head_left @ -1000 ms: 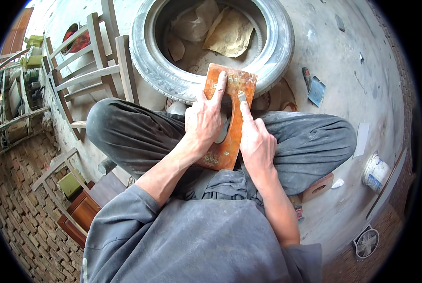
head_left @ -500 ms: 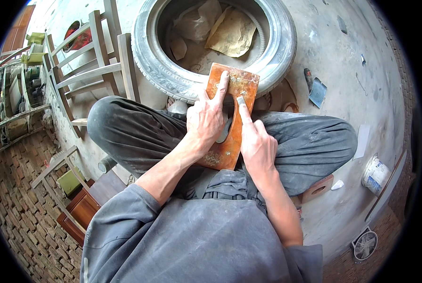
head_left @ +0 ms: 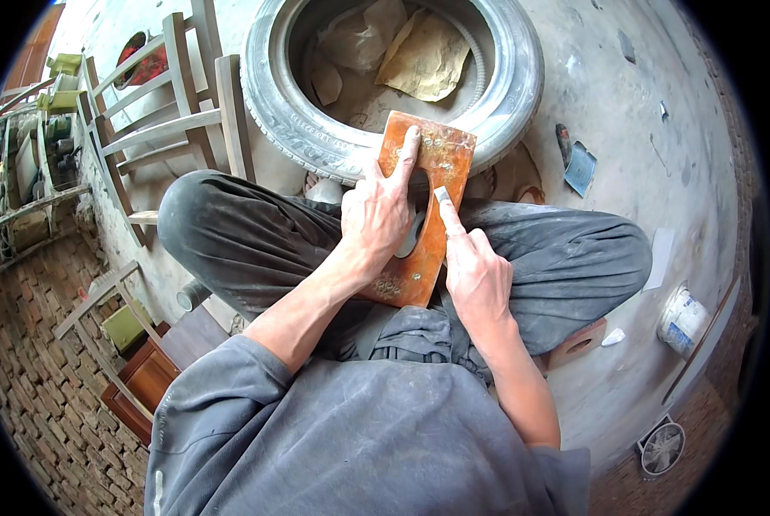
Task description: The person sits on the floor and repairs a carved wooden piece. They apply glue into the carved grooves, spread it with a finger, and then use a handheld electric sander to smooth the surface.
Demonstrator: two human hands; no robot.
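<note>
An orange-brown wooden board (head_left: 437,232) with an oval cutout and rough, pitted patches lies tilted across my lap, its far end over the tire's near rim. My left hand (head_left: 375,215) holds it at the left edge, index finger stretched along its face and other fingers partly hidden near the cutout. In my right hand (head_left: 478,275) is a small flat grey scraper (head_left: 442,196), my index finger laid along it. Its tip rests at the board's right side, beside the cutout. Most of the scraper is hidden in my hand.
Ahead lies a large grey tire (head_left: 269,77) with crumpled brown paper (head_left: 428,60) inside. Wooden chair frames (head_left: 183,103) stand at left. To the right are a blue sheet scrap (head_left: 580,168), a white bucket (head_left: 684,318) and a round fan (head_left: 663,447).
My right hand with the scraper has shifted slightly toward me and to the right along the board. My left hand and the board have hardly moved.
</note>
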